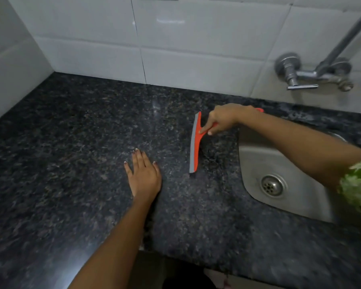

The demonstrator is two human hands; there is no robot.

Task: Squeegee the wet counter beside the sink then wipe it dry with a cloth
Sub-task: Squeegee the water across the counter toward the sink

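A dark speckled granite counter (71,142) stretches left of a steel sink (256,163). An orange squeegee (195,142) with a grey rubber blade stands on the counter just left of the sink, its blade running front to back. My right hand (221,118) grips the squeegee's handle, forefinger stretched along it toward the blade. My left hand (143,174) lies flat on the counter, fingers spread, a short way left of the blade. No cloth is in view.
White tiled walls close off the back and left of the counter. A chrome wall tap (313,74) sticks out above the sink, whose drain (272,185) sits near the middle. The counter's front edge runs along the bottom.
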